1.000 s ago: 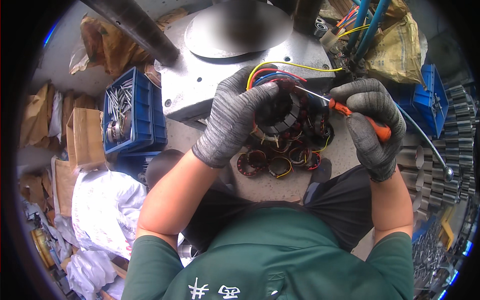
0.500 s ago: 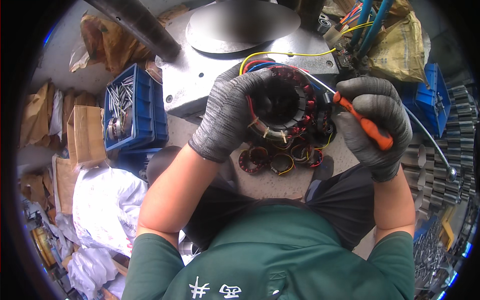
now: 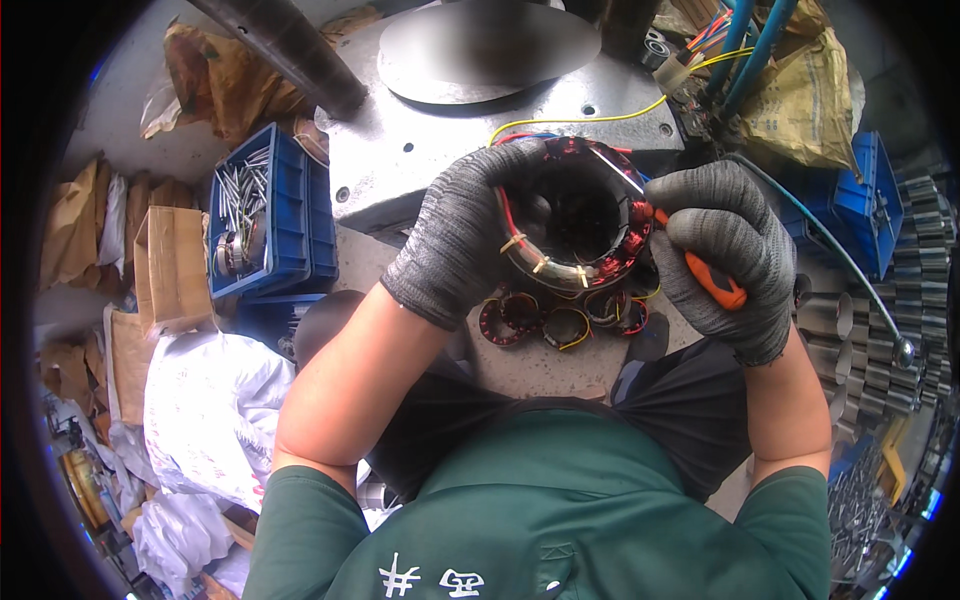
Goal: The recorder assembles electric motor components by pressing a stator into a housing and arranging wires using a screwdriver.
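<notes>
Near the upper middle of the frame, the person's gloved left hand (image 3: 462, 245) is clamped around a ring-shaped motor stator (image 3: 572, 222) with copper windings, its open bore facing the camera. Just to the right of it, the gloved right hand (image 3: 722, 255) is closed on an orange-handled screwdriver (image 3: 700, 272), whose thin shaft reaches up-left to the stator's upper right rim. Below the stator, several smaller wound coils (image 3: 565, 318) lie in a row on the work surface. Behind the hands sits a grey metal plate (image 3: 420, 150) with a round disc on it. At left centre, a blue crate (image 3: 262, 222) holds metal pins. Stacked gears (image 3: 905, 300) fill the right edge.
</notes>
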